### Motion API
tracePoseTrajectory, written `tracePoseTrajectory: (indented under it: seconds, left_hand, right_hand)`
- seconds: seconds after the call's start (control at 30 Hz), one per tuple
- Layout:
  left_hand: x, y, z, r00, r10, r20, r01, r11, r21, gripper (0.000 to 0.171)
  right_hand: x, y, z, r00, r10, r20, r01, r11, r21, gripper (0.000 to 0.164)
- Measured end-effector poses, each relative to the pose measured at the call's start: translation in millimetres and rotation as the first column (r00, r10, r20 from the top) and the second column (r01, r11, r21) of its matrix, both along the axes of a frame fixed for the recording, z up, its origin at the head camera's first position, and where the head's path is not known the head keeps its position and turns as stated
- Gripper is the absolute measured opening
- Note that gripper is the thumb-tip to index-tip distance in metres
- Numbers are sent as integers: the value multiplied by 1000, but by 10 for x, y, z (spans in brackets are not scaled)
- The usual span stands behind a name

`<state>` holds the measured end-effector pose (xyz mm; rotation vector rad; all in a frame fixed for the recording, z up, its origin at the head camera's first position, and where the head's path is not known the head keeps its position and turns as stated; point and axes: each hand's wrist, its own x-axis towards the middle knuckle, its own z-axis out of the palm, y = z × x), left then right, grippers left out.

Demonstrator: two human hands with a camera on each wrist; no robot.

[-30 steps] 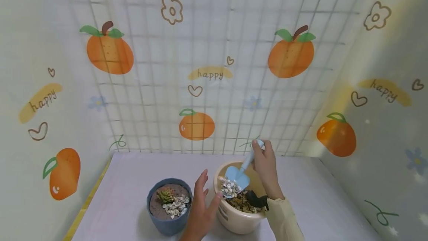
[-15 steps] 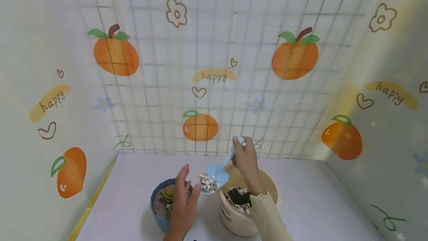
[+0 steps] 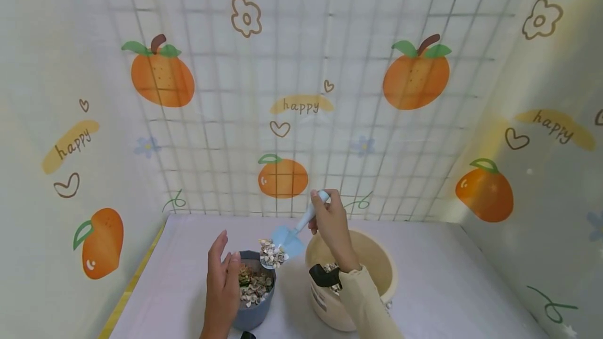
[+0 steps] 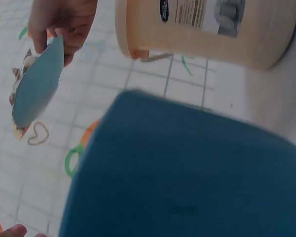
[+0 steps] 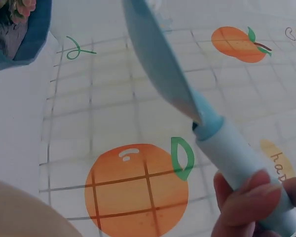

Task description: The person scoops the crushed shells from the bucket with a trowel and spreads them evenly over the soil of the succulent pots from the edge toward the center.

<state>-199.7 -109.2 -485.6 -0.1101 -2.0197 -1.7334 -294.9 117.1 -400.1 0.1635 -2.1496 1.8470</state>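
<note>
On right, cream bucket (image 3: 379,258); next to it, blue pot (image 3: 254,317). Just beside pot, L hand (image 3: 222,279) w/ fingers straight-ish. In R hand (image 3: 333,224), w/ fingers curled round handle (image 5: 237,153) (prob. best hold), lt.-blue shovel (image 3: 290,240) aloft nr pot rim; likely light, stiff. On blade (image 4: 37,89), shells (image 3: 272,254), prob. brittle, spill-prone.

Just right of the left hand (image 3: 222,284) stands the flowerpot (image 3: 254,314), succulent (image 3: 244,278) and shells (image 3: 256,291) inside; from the right hand (image 3: 333,226) the shovel (image 3: 288,243) reaches left, its shell load (image 3: 272,255) between both hands, near the flowerpot's rim; below the right forearm sits the bucket (image 3: 383,263); behind both hands rises the wall (image 3: 216,145); beneath, the table (image 3: 438,281).
</note>
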Motion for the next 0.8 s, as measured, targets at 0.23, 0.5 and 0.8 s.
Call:
tracePoseTrajectory:
  seconds: [0.23,0.5,0.8]
  left_hand:
    - [24,-108,-27,998,54,26,-53,997,-60,56]
    - [37,-169,-112,995,75,59,-66,987,-145,55]
    - [67,-198,-238,985,91,150,-66,984,-165,53]
  right_hand:
    - [2,-76,-58,1000,30,-8,-30,999,12,35]
    - [14,-95,-100,998,46,-31,-45,998,47,36]
    - [47,-114,-159,998,61,-18,-59,994,93,31]
